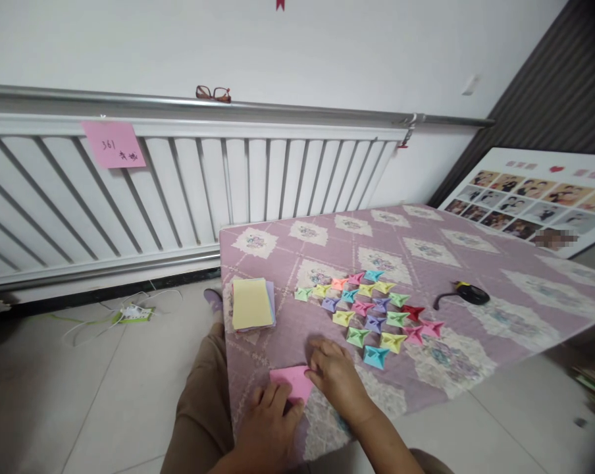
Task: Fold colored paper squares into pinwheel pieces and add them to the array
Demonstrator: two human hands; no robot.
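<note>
A pink sheet of paper (297, 376) lies near the front left edge of the table, partly covered by my hands. My left hand (268, 421) holds its lower left side, with curled fingers on top and the thumb close by. At the upper right corner of the sheet, my right hand (337, 376) has thumb and fingers closed on the paper. Just beyond my right hand stand several small folded paper pieces in many colours, such as a blue folded paper piece (375, 357). A stack of coloured paper (251, 304), yellow on top, lies farther up at the left.
A patterned tablecloth (287, 263) covers the table. Toward the right lies a black and yellow object with a strap (471, 293). Behind stands a white radiator (183, 191) with a pink note (114, 145); glasses (213, 93) rest above. A power strip (135, 314) sits on the floor.
</note>
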